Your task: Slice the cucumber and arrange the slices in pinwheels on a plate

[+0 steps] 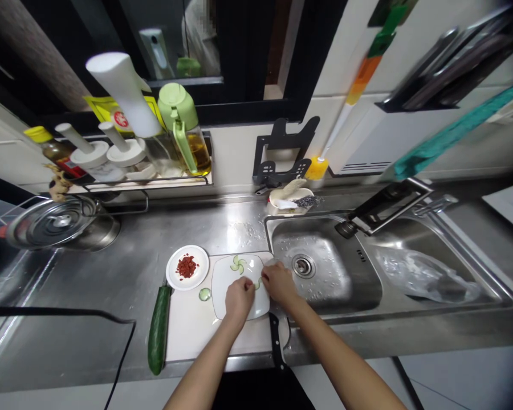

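A white squarish plate [222,279] lies on a pale cutting board [188,336]. Thin cucumber slices [238,264] form a pinwheel near its far edge. My left hand [240,297] is closed over the plate's middle, and whatever its fingers hold is hidden. At the plate's right side my right hand [279,281] pinches, its fingertips at a small green cucumber slice [257,284]. Left of the plate sits a round cucumber piece [204,294]. A whole cucumber [159,330] lies along the board's left edge. The knife [276,340] rests on the right, handle toward me.
A small white plate [171,267] of red dried berries stands at the board's far left corner. The steel sink [325,285] is on the right, with a plastic bag [427,273] in its second basin. A lidded pot [94,230] and a rack of condiments [183,177] are at the left.
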Demonstrator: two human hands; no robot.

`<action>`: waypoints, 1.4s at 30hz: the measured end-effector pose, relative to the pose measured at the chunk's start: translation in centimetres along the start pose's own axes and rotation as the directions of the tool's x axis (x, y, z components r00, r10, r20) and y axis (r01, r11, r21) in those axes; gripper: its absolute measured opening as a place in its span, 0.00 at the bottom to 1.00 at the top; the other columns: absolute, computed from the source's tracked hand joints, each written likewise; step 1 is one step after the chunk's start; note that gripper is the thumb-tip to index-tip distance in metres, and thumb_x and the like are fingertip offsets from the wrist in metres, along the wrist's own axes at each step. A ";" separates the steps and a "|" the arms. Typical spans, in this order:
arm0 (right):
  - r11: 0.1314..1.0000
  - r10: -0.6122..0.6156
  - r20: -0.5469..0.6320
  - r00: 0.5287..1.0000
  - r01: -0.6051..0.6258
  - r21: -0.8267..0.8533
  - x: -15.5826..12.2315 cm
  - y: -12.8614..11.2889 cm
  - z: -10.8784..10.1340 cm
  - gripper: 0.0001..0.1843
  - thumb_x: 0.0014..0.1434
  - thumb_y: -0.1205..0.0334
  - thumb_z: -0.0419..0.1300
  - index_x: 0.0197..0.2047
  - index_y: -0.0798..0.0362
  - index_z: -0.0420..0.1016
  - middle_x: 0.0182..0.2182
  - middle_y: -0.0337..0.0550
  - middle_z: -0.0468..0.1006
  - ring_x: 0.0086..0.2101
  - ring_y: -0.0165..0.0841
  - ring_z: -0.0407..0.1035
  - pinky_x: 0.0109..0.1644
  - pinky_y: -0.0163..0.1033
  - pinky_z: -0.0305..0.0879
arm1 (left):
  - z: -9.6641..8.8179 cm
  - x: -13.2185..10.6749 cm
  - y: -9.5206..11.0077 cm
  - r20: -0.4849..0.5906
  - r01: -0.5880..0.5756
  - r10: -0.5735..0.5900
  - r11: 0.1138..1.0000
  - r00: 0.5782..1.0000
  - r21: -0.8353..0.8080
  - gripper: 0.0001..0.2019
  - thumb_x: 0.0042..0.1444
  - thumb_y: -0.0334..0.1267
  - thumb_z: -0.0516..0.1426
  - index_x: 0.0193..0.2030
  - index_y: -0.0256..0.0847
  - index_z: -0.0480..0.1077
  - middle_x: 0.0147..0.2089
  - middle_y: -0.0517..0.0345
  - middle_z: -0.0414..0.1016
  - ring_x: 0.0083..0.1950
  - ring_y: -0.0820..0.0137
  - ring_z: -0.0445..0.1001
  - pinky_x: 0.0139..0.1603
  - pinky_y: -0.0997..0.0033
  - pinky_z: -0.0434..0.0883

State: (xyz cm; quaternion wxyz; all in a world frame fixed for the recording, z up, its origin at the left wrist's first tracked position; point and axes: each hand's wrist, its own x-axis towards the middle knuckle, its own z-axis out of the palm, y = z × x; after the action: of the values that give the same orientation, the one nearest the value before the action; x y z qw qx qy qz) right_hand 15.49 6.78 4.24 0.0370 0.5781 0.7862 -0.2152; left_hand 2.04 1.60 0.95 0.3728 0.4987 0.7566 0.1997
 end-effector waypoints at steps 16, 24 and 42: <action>0.995 0.042 -0.064 0.997 -0.048 -0.092 -3.6 -0.1 1.3 0.14 0.65 0.62 0.46 0.46 0.51 0.71 0.35 0.46 0.77 0.39 0.38 0.68 0.39 0.39 0.51 | 0.3 -1.7 -1.0 -0.010 -0.310 0.314 0.943 0.949 0.123 0.13 0.57 0.33 0.49 0.45 0.40 0.71 0.42 0.51 0.71 0.42 0.68 0.71 0.43 0.69 0.68; 0.982 0.068 0.108 0.992 -0.047 -0.181 -5.2 -1.4 3.0 0.27 0.62 0.68 0.46 0.65 0.55 0.51 0.33 0.53 0.79 0.37 0.41 0.73 0.42 0.44 0.55 | 1.3 -3.2 -1.8 0.016 -0.500 0.522 0.808 0.853 0.311 0.18 0.57 0.29 0.48 0.53 0.39 0.67 0.49 0.46 0.68 0.50 0.62 0.67 0.52 0.57 0.68; 0.980 0.113 0.109 0.988 -0.093 -0.175 -5.0 -2.0 3.8 0.29 0.64 0.66 0.45 0.67 0.59 0.46 0.34 0.55 0.79 0.38 0.42 0.74 0.43 0.44 0.57 | 0.8 -3.1 -1.4 0.074 -0.482 0.489 0.804 0.869 0.349 0.17 0.58 0.30 0.48 0.54 0.38 0.66 0.51 0.46 0.67 0.49 0.62 0.65 0.51 0.59 0.67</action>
State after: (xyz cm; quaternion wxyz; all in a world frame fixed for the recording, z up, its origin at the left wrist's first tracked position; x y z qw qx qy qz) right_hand 14.52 0.40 2.98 0.1438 0.5991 0.7669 -0.1793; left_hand 2.48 -1.84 0.61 0.2054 0.7325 0.6309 0.1527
